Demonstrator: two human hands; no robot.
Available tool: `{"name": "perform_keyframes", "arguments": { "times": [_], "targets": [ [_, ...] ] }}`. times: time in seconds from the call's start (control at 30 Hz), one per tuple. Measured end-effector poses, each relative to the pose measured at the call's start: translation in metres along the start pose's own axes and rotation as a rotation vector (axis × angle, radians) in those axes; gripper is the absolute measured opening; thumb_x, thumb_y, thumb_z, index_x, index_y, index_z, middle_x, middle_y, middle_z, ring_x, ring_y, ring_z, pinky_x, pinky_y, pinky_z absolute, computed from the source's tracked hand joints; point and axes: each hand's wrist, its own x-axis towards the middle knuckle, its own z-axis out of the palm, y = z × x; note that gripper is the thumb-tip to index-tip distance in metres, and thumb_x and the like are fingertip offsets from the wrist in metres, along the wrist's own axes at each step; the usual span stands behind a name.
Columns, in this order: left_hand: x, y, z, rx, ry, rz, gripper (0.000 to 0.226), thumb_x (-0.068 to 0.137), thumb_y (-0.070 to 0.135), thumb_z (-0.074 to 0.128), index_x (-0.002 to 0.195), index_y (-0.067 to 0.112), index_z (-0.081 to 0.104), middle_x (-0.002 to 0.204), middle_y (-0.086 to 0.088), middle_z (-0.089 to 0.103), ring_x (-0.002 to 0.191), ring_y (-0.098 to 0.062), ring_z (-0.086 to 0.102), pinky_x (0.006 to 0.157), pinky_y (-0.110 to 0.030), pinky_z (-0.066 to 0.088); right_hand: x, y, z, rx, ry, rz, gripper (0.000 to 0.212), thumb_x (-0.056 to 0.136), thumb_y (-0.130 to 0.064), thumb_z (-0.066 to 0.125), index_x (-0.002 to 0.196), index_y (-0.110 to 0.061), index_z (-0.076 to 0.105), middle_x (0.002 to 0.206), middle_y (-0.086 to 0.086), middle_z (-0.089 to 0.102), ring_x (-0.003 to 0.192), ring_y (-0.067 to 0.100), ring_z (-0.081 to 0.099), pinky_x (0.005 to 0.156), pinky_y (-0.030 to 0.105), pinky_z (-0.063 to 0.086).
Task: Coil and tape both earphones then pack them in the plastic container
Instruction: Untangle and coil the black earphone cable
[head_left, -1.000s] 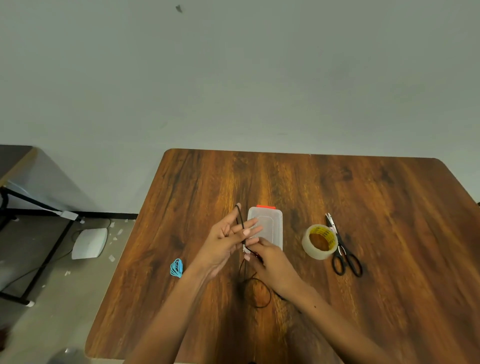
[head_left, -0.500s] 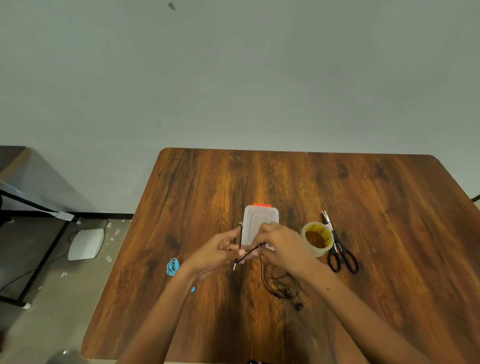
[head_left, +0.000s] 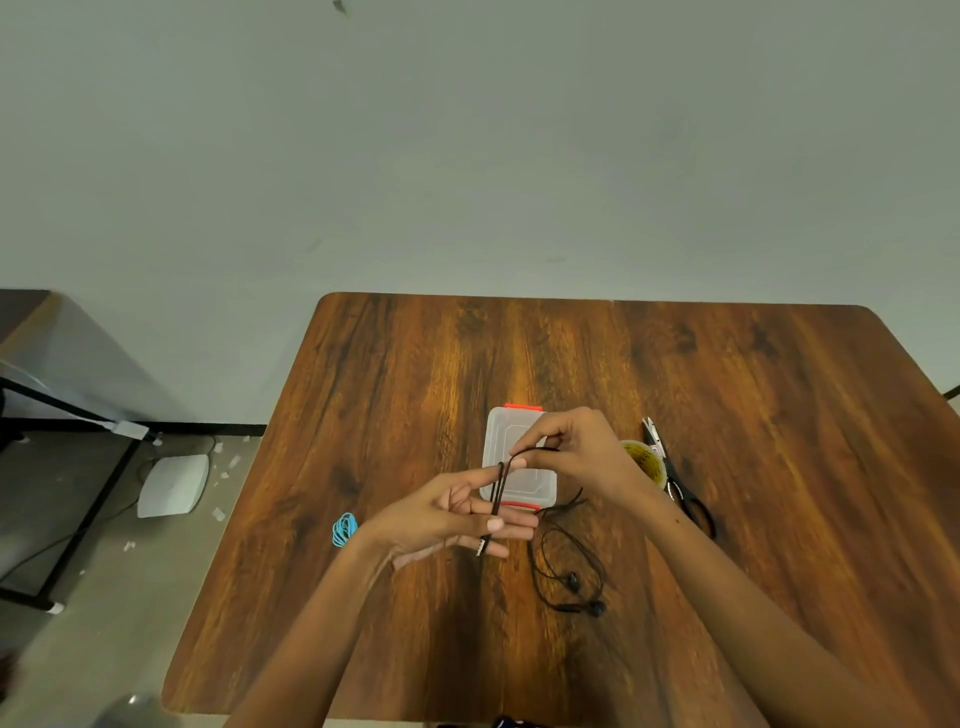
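My left hand (head_left: 457, 514) is spread with its fingers pointing right, and the cable of the black earphone (head_left: 569, 566) is looped around them, its plug end pinned under the thumb. My right hand (head_left: 576, 452) pinches the same cable just above the left fingertips, over the clear plastic container (head_left: 501, 441) with red clips. The loose remainder of the cable and both earbuds lie on the table below my right wrist. A coiled blue earphone (head_left: 344, 528) lies on the table left of my left wrist.
A roll of clear tape (head_left: 647, 462) and black scissors (head_left: 675, 483) sit right of the container, partly behind my right hand. The wooden table (head_left: 727, 415) ends at a white wall. A white box (head_left: 174, 486) lies on the floor at left.
My right hand has carried the cable up and over the left fingertips, laying another turn around them. The loose cable with the earbuds has shifted right on the table.
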Motion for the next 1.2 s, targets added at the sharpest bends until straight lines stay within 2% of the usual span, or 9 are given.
{"name": "perform_keyframes", "arguments": {
  "times": [0.17, 0.3, 0.4, 0.5, 0.57, 0.73, 0.97, 1.03, 1.2],
  "targets": [
    [-0.002, 0.002, 0.004, -0.051, -0.064, 0.039, 0.063, 0.089, 0.001, 0.055, 0.144, 0.019, 0.029, 0.129, -0.025, 0.056, 0.121, -0.032, 0.055, 0.089, -0.033, 0.052, -0.001, 0.01, 0.004, 0.133, -0.004, 0.097, 0.01, 0.083, -0.013, 0.07, 0.09, -0.018, 0.076, 0.086, 0.002, 0.074, 0.075, 0.032, 0.066, 0.052, 0.028, 0.052],
    [-0.003, 0.002, 0.004, -0.143, -0.13, 0.069, 0.063, 0.088, 0.004, 0.057, 0.144, 0.018, 0.032, 0.13, -0.027, 0.054, 0.121, -0.031, 0.056, 0.087, -0.03, 0.053, -0.005, 0.014, 0.011, 0.238, -0.052, 0.146, 0.017, 0.088, -0.011, 0.064, 0.094, -0.022, 0.075, 0.087, 0.007, 0.074, 0.068, 0.012, 0.061, 0.054, 0.019, 0.048],
    [-0.002, 0.003, 0.0, -0.158, -0.081, 0.097, 0.066, 0.087, 0.005, 0.058, 0.145, 0.016, 0.028, 0.133, -0.027, 0.052, 0.124, -0.034, 0.052, 0.089, -0.031, 0.053, -0.012, 0.016, 0.023, 0.341, 0.006, 0.201, 0.014, 0.088, -0.011, 0.063, 0.09, -0.017, 0.075, 0.079, -0.004, 0.073, 0.067, 0.005, 0.062, 0.059, 0.019, 0.05],
    [0.001, 0.003, -0.002, -0.158, 0.007, 0.137, 0.072, 0.088, 0.002, 0.056, 0.149, 0.016, 0.02, 0.134, -0.027, 0.05, 0.126, -0.036, 0.049, 0.091, -0.034, 0.052, -0.021, 0.018, 0.04, 0.366, 0.065, 0.238, 0.015, 0.087, -0.005, 0.062, 0.092, -0.009, 0.075, 0.082, 0.005, 0.074, 0.078, 0.022, 0.067, 0.068, 0.031, 0.053],
    [0.005, 0.001, -0.002, -0.175, 0.095, 0.163, 0.082, 0.085, 0.004, 0.062, 0.15, 0.017, 0.013, 0.133, -0.026, 0.052, 0.124, -0.035, 0.051, 0.089, -0.034, 0.053, -0.027, 0.014, 0.052, 0.356, 0.043, 0.254, 0.026, 0.087, 0.006, 0.056, 0.089, -0.014, 0.074, 0.07, -0.001, 0.071, 0.065, 0.02, 0.063, 0.059, 0.025, 0.051],
    [0.015, -0.005, -0.003, -0.22, 0.337, 0.256, 0.082, 0.09, -0.003, 0.054, 0.151, 0.014, 0.003, 0.127, -0.022, 0.058, 0.12, -0.032, 0.056, 0.086, -0.031, 0.054, -0.036, 0.006, 0.067, 0.265, 0.036, 0.205, 0.025, 0.092, -0.008, 0.058, 0.072, -0.019, 0.068, 0.056, -0.014, 0.065, 0.044, 0.003, 0.052, 0.052, 0.015, 0.044],
    [0.023, -0.014, -0.008, -0.17, 0.508, 0.271, 0.091, 0.086, 0.003, 0.055, 0.151, 0.016, -0.008, 0.124, -0.018, 0.062, 0.117, -0.027, 0.059, 0.091, -0.03, 0.052, -0.037, 0.007, 0.067, -0.041, -0.028, 0.147, 0.024, 0.092, -0.023, 0.059, 0.07, -0.019, 0.068, 0.063, -0.014, 0.062, 0.066, 0.003, 0.06, 0.062, 0.01, 0.04],
    [0.024, -0.017, -0.009, -0.043, 0.493, 0.202, 0.089, 0.089, 0.002, 0.055, 0.151, 0.014, -0.007, 0.125, -0.016, 0.061, 0.116, -0.022, 0.06, 0.089, -0.027, 0.052, -0.032, 0.008, 0.061, -0.191, -0.085, 0.128, 0.02, 0.091, -0.027, 0.061, 0.073, -0.021, 0.07, 0.069, -0.013, 0.065, 0.068, 0.001, 0.059, 0.064, 0.011, 0.04],
    [0.019, -0.012, -0.007, 0.184, 0.25, 0.037, 0.064, 0.092, -0.006, 0.052, 0.138, 0.032, 0.029, 0.111, -0.005, 0.07, 0.102, -0.012, 0.065, 0.085, -0.023, 0.05, -0.019, 0.005, 0.033, -0.369, -0.186, 0.056, 0.012, 0.083, -0.029, 0.069, 0.091, -0.025, 0.076, 0.089, -0.011, 0.071, 0.071, -0.003, 0.055, 0.064, 0.015, 0.043]
  ]
}}
